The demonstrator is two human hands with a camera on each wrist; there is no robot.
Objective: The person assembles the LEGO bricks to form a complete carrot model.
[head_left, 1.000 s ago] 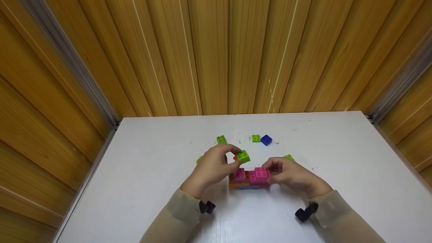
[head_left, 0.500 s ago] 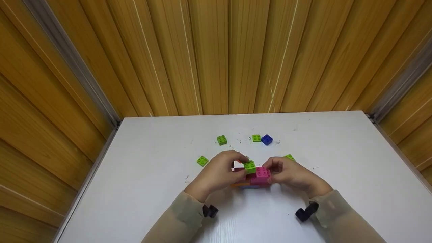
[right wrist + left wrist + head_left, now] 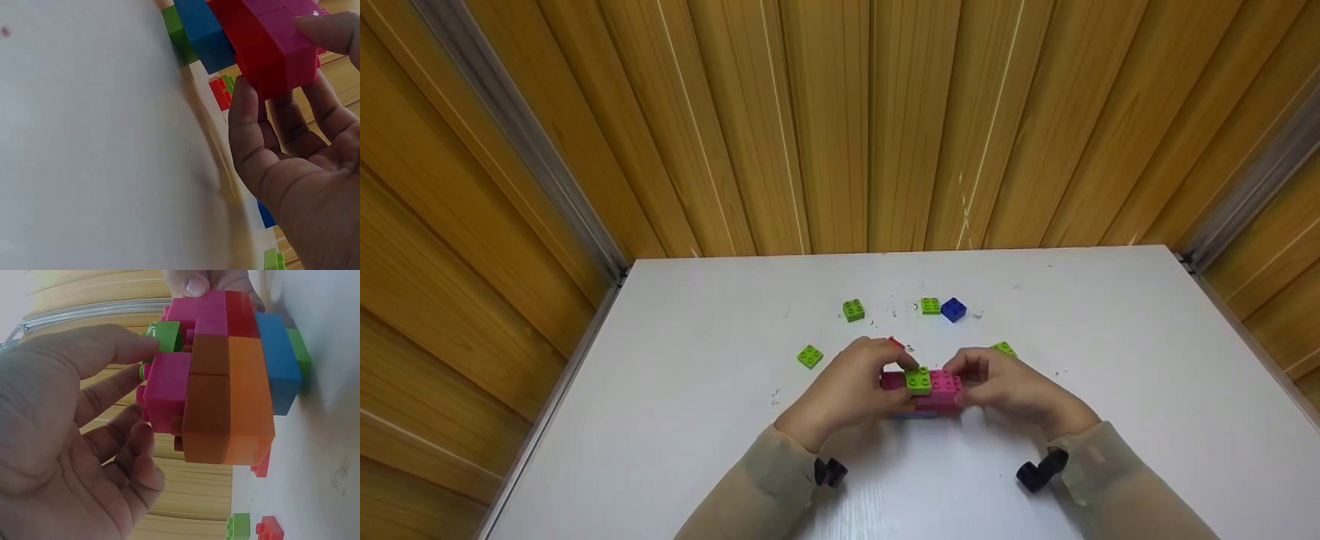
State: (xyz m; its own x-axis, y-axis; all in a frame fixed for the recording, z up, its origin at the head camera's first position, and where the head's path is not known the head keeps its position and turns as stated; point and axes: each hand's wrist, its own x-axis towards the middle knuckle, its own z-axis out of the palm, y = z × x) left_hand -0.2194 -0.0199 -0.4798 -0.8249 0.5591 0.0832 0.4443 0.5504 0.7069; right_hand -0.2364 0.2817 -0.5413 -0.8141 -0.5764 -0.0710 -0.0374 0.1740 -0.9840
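Note:
A block of stacked toy bricks (image 3: 946, 387) stands on the white table in front of me. Pink, brown, orange and red bricks form its upper layers, above a blue brick (image 3: 279, 365) and a green one (image 3: 299, 353) at the bottom. Between two pink bricks on top sits a small green brick (image 3: 918, 381), pinched by the thumb and a finger of my left hand (image 3: 846, 386). In the left wrist view this green brick (image 3: 167, 336) looks slightly raised or partly seated; I cannot tell which. My right hand (image 3: 1016, 390) grips the stack's right end.
Loose green bricks lie behind the stack: one at left (image 3: 810, 356), one at back (image 3: 853, 310), one beside a blue brick (image 3: 953, 309). Another green brick (image 3: 1003, 349) is partly behind the right hand. A red piece (image 3: 895, 342) shows past the left hand.
My left hand has brought the green brick down and to the right, from above the stack into the gap between the pink bricks. The right hand has stayed in place.

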